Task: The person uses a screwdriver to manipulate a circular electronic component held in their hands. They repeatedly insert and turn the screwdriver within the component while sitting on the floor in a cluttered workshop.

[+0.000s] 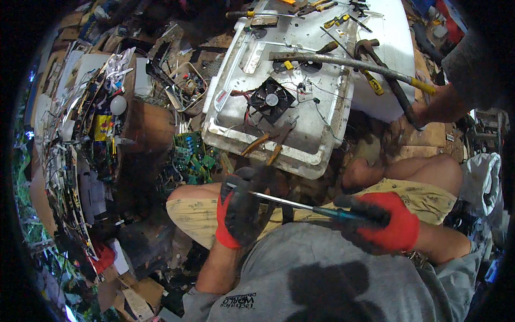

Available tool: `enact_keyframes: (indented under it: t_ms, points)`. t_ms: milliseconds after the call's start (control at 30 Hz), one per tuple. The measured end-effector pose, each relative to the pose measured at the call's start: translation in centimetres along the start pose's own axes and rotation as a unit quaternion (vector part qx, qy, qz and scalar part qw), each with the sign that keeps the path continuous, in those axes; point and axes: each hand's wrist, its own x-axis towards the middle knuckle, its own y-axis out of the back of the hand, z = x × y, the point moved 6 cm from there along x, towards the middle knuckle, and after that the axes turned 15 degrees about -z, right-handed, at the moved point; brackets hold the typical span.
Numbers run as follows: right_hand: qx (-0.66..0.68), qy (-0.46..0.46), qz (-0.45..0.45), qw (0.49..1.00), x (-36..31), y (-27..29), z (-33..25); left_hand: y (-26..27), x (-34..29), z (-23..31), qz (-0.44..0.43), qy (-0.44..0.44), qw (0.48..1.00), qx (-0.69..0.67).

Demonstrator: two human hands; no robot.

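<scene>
My right hand (389,222), in a red and black glove, is wrapped around the teal handle of a screwdriver (300,205). The metal shaft points left, and its tip reaches my left hand (238,212), gloved the same way. The left fingers look closed around a dark thing in shadow above my lap; its kind cannot be made out. Beyond my hands, a black computer fan (272,100) with wires lies on a white plastic panel (214,131). Pliers with orange-brown handles (274,155) rest at the panel's near edge.
A hammer (394,80) and a metal bar with a yellow end (348,61) lie across the panel's right side, beside another person's bare limb (442,104). Green circuit boards (190,153) sit left of the panel. Piled electronic scrap (80,161) fills the far left.
</scene>
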Motion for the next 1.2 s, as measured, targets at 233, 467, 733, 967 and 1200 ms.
enact_keyframes:
  t_ms: [233,467,733,967,1200]
  points:
    - [0.414,-0.191,-0.213,0.864,-0.4,-0.2,2.9,1.4,2.8,4.1,0.033,-0.041,0.987,0.152]
    - [0.034,-0.168,-0.15,0.974,3.6,2.5,-1.3,1.2,-0.6,2.2,0.097,-0.055,0.979,0.168]
    - [-0.166,0.061,-0.216,0.96,12.7,2.9,-9.5,4.5,-1.2,3.6,0.237,-0.123,0.945,0.187]
    - [-0.28,0.113,-0.243,0.922,16.1,1.7,-15.5,12.1,0.7,2.5,0.259,-0.086,0.918,0.287]
    - [-0.271,0.142,-0.27,0.913,18.7,1.5,-15.4,13.0,-4.5,-1.2,0.267,-0.012,0.939,0.219]
